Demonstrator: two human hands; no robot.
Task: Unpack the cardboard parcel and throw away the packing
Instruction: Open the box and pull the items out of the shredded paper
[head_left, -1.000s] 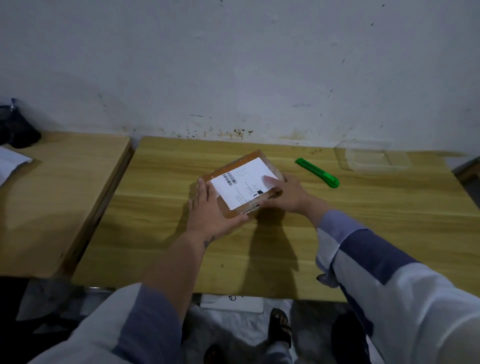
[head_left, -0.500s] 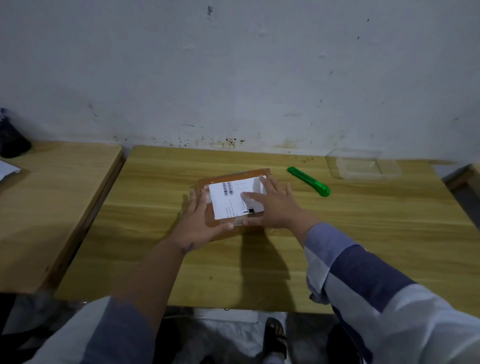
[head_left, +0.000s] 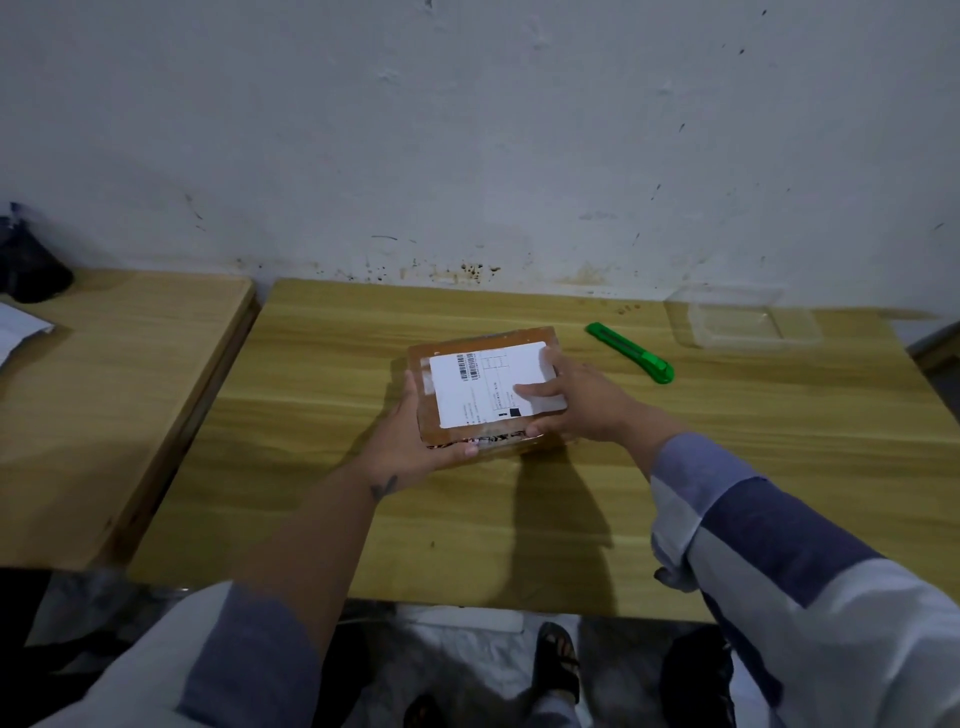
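- Both hands hold the parcel (head_left: 483, 387): left hand (head_left: 410, 441) cups its near corner, right hand (head_left: 582, 405) grips the side, likely steadying it.
- Green knife (head_left: 631, 359) lies just beyond the right hand, handy for the tape.

1. The parcel (head_left: 483, 387) is brown cardboard, its edges sheened with clear tape.
2. Its label (head_left: 488, 384) is smooth, matt white paper with black print.
3. The tabletop (head_left: 363, 509) is pale wood-grain, smooth with a low sheen.
4. The cutter (head_left: 629, 352), far right, is glossy green plastic.
5. The container (head_left: 737, 322) beyond it is clear, thin plastic.
6. The wall (head_left: 467, 130) is matt white plaster, rough and stained.
7. The sleeves (head_left: 779, 561) are soft cloth.
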